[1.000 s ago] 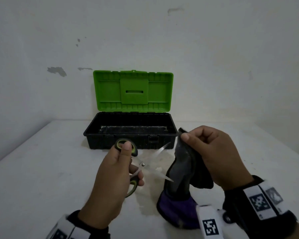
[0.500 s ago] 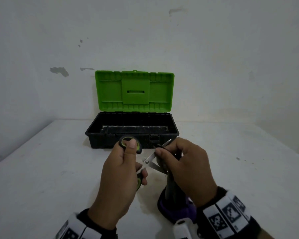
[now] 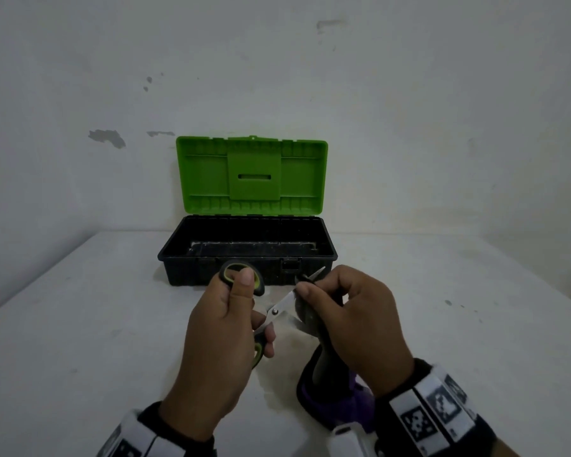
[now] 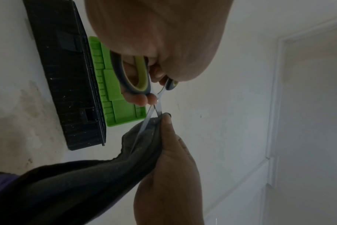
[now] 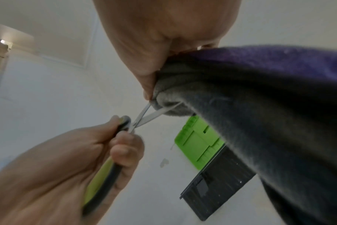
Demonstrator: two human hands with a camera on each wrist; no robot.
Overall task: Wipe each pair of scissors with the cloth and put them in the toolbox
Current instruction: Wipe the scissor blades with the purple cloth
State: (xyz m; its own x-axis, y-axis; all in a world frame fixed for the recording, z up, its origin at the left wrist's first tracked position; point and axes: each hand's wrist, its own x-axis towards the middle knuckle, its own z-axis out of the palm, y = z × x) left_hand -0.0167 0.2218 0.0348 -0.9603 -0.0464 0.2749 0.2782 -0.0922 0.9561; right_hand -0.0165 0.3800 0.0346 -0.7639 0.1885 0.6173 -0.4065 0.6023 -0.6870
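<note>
My left hand [image 3: 226, 321] grips the black-and-green handles of a pair of scissors [image 3: 277, 310], whose silver blades stand spread apart. My right hand [image 3: 346, 318] pinches a dark grey and purple cloth [image 3: 323, 367] around one blade, while the other blade tip pokes out past my fingers. The left wrist view shows the scissors [image 4: 142, 79] with one blade buried in the cloth [image 4: 98, 175]. From the right wrist, the cloth [image 5: 260, 121] wraps the blade tips of the scissors [image 5: 144, 117]. The toolbox [image 3: 248, 250], black with a green lid raised, stands just behind the hands.
The toolbox sits on a white table [image 3: 80, 324] against a white wall [image 3: 277, 77]. The cloth's lower end lies bunched on the table near my right wrist. Bare table spreads left and right of the hands.
My right hand carried the cloth leftward from beside the scissors onto the blades and now pinches it around one blade. The left hand kept its grip on the handles, barely moving.
</note>
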